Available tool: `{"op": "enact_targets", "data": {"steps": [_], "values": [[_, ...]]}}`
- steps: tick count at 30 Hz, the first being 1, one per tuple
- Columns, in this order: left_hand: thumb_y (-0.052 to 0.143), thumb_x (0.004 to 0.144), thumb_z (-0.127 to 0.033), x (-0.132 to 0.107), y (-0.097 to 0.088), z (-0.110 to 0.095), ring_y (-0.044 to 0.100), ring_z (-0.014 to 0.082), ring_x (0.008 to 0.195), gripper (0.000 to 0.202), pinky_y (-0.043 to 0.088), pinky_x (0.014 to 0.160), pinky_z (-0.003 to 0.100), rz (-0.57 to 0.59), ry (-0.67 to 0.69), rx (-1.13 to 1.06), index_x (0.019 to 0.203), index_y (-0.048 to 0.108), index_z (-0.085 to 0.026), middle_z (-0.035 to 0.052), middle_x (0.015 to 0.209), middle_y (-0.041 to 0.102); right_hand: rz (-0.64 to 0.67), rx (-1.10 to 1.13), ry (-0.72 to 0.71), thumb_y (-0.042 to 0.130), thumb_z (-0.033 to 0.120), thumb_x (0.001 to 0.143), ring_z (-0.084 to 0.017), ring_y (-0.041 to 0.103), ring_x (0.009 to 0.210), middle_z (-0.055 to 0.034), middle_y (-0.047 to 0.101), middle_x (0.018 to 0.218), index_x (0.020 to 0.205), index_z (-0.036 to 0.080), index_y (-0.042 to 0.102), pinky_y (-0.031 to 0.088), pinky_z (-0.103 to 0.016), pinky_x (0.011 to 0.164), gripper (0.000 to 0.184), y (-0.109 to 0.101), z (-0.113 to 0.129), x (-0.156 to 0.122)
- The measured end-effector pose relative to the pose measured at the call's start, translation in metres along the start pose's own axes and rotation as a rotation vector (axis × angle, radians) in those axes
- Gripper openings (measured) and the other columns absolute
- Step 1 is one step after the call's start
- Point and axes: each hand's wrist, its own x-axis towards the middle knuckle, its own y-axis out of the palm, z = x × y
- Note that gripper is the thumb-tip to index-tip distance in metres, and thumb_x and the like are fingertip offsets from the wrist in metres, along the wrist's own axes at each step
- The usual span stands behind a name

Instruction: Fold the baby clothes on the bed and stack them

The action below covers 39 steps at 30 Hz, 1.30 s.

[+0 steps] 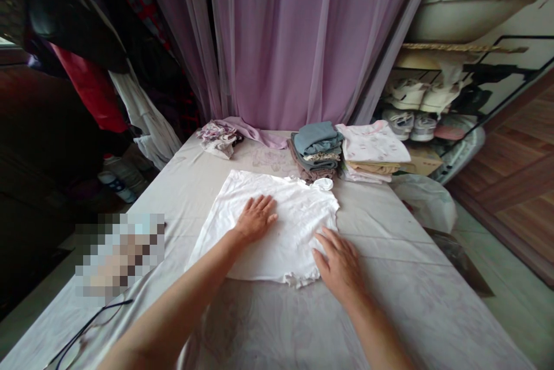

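Note:
A white frilled top [285, 231] lies spread flat on the pale sheet-covered table [389, 277]. My left hand [255, 217] rests palm down on the middle of the garment, fingers stretched out and together. My right hand [340, 260] lies flat on the garment's right lower edge, by the ruffled hem, fingers extended. Neither hand holds anything.
At the table's far side stand a grey-blue folded stack [317, 150] and a pink-and-cream folded stack [372, 153]. A crumpled patterned cloth [220, 138] lies far left. A black cable [86, 326] trails at the near left. Purple curtain behind, shoe rack [415, 110] on the right.

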Motion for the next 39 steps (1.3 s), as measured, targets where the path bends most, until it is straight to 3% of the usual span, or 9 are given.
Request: {"op": "enact_targets", "data": {"steps": [5,9,12,15,19,29,34,37,39], "values": [[0.028,0.1,-0.047,0.017,-0.011,0.051,0.025,0.0252,0.145,0.053,0.02,0.118,0.046,-0.008,-0.19,0.042,0.146,0.039,-0.023,0.0067,0.157,0.032,0.122,-0.041,0.048,0.044,0.034,0.092,-0.026,0.055,0.121,-0.0093,0.062,0.131,0.117,0.024,0.065,0.038,-0.044,0.1,0.034,-0.003,-0.008,-0.012],[0.03,0.1,-0.039,0.031,-0.025,0.092,0.027,0.0267,0.144,0.051,0.022,0.117,0.046,-0.048,-0.308,0.064,0.144,0.043,-0.017,0.0117,0.155,0.034,0.167,0.052,0.112,0.041,0.031,0.092,-0.024,0.06,0.113,-0.0088,0.068,0.121,0.115,0.024,0.067,0.038,-0.044,0.103,0.035,-0.018,-0.006,0.025],[0.028,0.1,-0.03,0.046,-0.027,0.098,0.037,0.0232,0.14,0.046,0.025,0.116,0.041,-0.071,-0.224,0.063,0.137,0.051,-0.017,0.011,0.151,0.043,0.199,0.144,0.066,0.039,0.027,0.093,-0.023,0.059,0.116,-0.0106,0.066,0.124,0.12,0.02,0.065,0.04,-0.039,0.104,0.038,-0.014,0.018,0.077],[0.028,0.1,-0.03,0.059,-0.025,0.095,0.035,0.0231,0.14,0.046,0.025,0.115,0.043,-0.021,-0.2,0.036,0.141,0.047,-0.02,0.0091,0.152,0.041,0.321,0.191,-0.056,0.041,0.03,0.095,-0.022,0.045,0.132,-0.0122,0.05,0.144,0.136,0.016,0.054,0.035,-0.037,0.11,0.045,0.01,0.051,0.117],[0.028,0.1,-0.044,0.064,-0.023,0.1,0.019,0.0271,0.147,0.055,0.018,0.116,0.054,0.036,-0.307,0.048,0.15,0.032,-0.024,0.0079,0.16,0.024,0.499,0.144,-0.148,0.039,0.044,0.097,-0.025,0.025,0.144,-0.0101,0.029,0.157,0.146,0.02,0.04,0.019,-0.049,0.117,0.055,0.042,0.067,0.127],[0.024,0.099,-0.047,0.065,-0.027,0.101,0.016,0.028,0.148,0.057,0.016,0.116,0.057,0.037,-0.351,0.065,0.151,0.03,-0.026,0.0041,0.16,0.022,0.414,-0.106,0.117,0.036,0.041,0.098,-0.024,0.026,0.144,-0.0086,0.03,0.157,0.145,0.022,0.041,0.018,-0.051,0.115,0.051,0.034,-0.035,0.107],[0.028,0.098,-0.038,0.059,-0.029,0.095,0.025,0.0286,0.145,0.053,0.016,0.117,0.054,-0.121,-0.359,0.111,0.147,0.04,-0.022,0.0075,0.156,0.034,0.253,0.008,0.174,0.032,0.027,0.097,-0.021,0.043,0.134,-0.0107,0.05,0.145,0.134,0.017,0.054,0.03,-0.041,0.11,0.045,0.028,-0.054,0.1],[0.029,0.097,-0.03,0.043,-0.031,0.087,0.03,0.0268,0.143,0.05,0.017,0.118,0.049,-0.201,-0.28,0.162,0.143,0.047,-0.02,0.0076,0.151,0.042,0.116,0.04,0.363,0.034,0.024,0.093,-0.022,0.057,0.117,-0.0141,0.063,0.127,0.123,0.013,0.061,0.041,-0.033,0.098,0.042,0.012,-0.06,0.084],[0.03,0.097,-0.03,0.026,-0.029,0.079,0.032,0.0268,0.142,0.049,0.018,0.118,0.049,-0.163,-0.222,0.168,0.141,0.05,-0.02,0.0069,0.149,0.045,0.131,0.002,0.512,0.038,0.031,0.092,-0.025,0.063,0.104,-0.0139,0.069,0.113,0.113,0.015,0.066,0.046,-0.034,0.087,0.039,-0.003,-0.061,0.068]]}}
